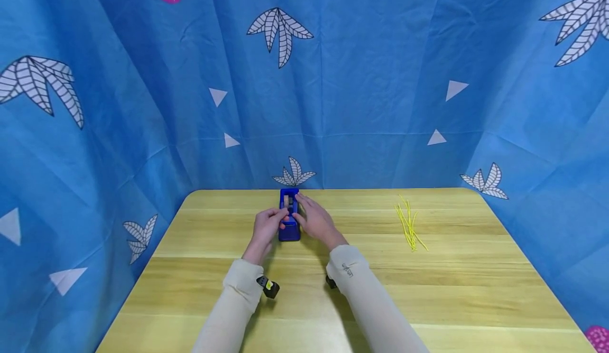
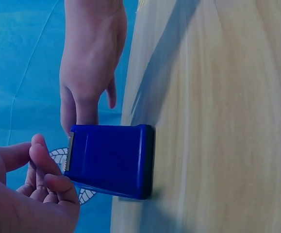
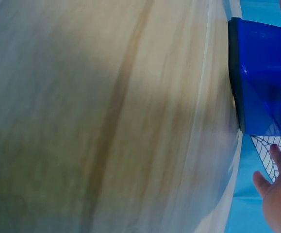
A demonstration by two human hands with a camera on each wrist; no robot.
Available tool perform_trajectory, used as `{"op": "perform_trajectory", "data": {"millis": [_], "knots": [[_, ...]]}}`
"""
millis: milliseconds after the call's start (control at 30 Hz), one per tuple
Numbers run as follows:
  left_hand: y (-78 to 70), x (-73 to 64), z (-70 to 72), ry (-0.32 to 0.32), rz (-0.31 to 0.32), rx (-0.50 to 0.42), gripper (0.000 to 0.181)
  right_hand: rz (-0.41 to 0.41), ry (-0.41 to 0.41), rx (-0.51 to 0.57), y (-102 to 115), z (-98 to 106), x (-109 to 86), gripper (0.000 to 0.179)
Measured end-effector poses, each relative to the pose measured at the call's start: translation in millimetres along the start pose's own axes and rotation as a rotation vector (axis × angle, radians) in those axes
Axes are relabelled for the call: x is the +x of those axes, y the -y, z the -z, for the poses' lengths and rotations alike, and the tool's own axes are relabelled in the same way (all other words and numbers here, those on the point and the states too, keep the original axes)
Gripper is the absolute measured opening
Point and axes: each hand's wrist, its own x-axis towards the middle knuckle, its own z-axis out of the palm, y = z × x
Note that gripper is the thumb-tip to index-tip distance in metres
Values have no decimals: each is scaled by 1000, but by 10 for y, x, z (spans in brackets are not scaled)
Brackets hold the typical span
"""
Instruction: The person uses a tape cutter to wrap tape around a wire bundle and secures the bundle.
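Note:
A blue tape dispenser (image 1: 289, 232) stands upright near the table's back edge; its toothed cutter (image 2: 69, 151) shows in the left wrist view. My left hand (image 1: 267, 227) is at the cutter end, thumb and index fingertips pressed together and the other fingers curled. I cannot tell whether a strip of tape lies between those fingertips. On the dispenser's right side is my right hand (image 1: 316, 221), fingers extended along it and thumb towards the cutter end. Parts of that hand pass behind the dispenser (image 2: 112, 158) in the left wrist view.
Several thin yellow strands (image 1: 409, 226) lie in a loose bundle on the right part of the wooden table (image 1: 457, 279). A blue patterned curtain (image 1: 371, 78) hangs behind the table and along both sides.

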Motion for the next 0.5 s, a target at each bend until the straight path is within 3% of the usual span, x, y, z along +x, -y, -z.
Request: {"op": "perform_trajectory", "data": {"millis": [500], "knots": [[105,-23,23,21,32,-35,22,-2,-14,-1,-2,-11,3,62]]}}
